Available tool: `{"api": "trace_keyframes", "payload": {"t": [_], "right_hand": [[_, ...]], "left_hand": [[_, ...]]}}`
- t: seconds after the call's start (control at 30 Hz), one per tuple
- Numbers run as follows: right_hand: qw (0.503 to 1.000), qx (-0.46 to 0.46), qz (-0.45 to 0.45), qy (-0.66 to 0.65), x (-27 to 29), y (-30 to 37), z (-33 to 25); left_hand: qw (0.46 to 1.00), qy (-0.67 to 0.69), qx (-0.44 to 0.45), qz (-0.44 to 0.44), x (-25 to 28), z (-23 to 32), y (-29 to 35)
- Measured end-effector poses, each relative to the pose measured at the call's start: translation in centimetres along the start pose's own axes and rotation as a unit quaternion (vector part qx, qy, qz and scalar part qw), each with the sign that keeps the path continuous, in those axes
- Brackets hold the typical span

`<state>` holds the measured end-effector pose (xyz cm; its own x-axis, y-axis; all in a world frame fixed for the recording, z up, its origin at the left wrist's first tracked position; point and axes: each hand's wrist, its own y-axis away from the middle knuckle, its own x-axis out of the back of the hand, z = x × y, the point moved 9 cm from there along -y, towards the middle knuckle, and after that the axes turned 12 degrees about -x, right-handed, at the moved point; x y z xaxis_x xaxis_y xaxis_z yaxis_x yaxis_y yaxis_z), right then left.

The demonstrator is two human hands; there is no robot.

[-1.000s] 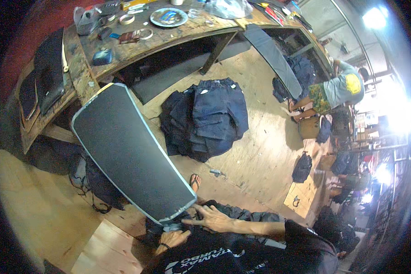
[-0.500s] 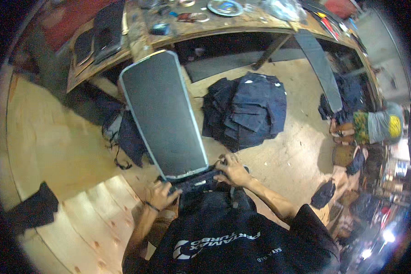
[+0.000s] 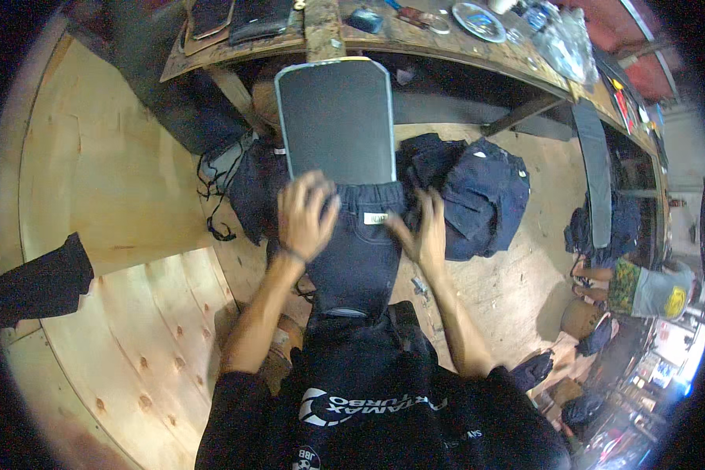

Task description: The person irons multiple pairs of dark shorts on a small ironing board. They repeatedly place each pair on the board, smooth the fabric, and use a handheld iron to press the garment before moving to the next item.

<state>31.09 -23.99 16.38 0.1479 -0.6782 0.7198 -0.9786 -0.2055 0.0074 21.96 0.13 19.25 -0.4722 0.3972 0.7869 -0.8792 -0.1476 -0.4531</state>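
Note:
Dark elastic-waisted pants (image 3: 352,258) with a small white label are drawn over the near part of a long padded board (image 3: 337,117). The board is grey-black with a pale rim, and its far end rests by the workbench. My left hand (image 3: 309,215) lies on the left side of the waistband, its fingers spaced and slightly blurred. At the right edge of the pants is my right hand (image 3: 427,239), fingers stretched and thumb apart, touching the cloth. The board's near end is hidden under the pants.
A pile of dark garments (image 3: 486,196) lies on the floor to the right. Across the far side runs a cluttered wooden workbench (image 3: 439,43). Another narrow dark board (image 3: 593,172) slopes off it. A person in a grey top (image 3: 650,286) is at far right. Plywood panels (image 3: 149,345) stand left.
The pants have come up over the board's near part, covering it. Both hands have moved forward from the board's near end along its sides. The view has shifted, so the board appears more upright.

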Motion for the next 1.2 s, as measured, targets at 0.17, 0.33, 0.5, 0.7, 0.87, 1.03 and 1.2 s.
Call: {"api": "trace_keyframes", "payload": {"t": [0.17, 0.33, 0.5, 0.7, 0.87, 1.03, 1.2], "right_hand": [[0.995, -0.075, -0.057, 0.035, -4.2, 3.9, 2.9], [0.998, 0.038, 0.058, -0.008, -7.3, -14.6, -1.7], [0.998, -0.040, -0.024, -0.030, -5.3, -15.8, -2.1], [0.994, -0.063, -0.092, -0.002, -6.0, -8.0, 1.0], [0.995, -0.066, -0.073, 0.009, -7.2, -9.3, 2.1], [0.997, -0.068, -0.016, 0.014, -3.3, -8.1, -0.6], [0.984, 0.144, -0.095, -0.047, -3.2, -1.8, -7.3]], "left_hand": [[0.967, -0.021, 0.044, -0.250, -4.4, 1.5, 4.8], [0.985, -0.078, 0.031, -0.150, -10.8, -7.9, -8.2], [0.988, -0.063, 0.028, -0.137, -12.1, -10.4, -11.3], [0.936, -0.036, -0.181, -0.299, -11.6, -2.2, -13.6], [0.741, -0.158, -0.092, -0.646, -15.3, -2.0, -14.3], [0.836, -0.345, -0.135, -0.405, -13.5, -1.8, -16.7], [0.952, -0.109, -0.268, -0.103, -9.3, -1.1, -13.3]]}}
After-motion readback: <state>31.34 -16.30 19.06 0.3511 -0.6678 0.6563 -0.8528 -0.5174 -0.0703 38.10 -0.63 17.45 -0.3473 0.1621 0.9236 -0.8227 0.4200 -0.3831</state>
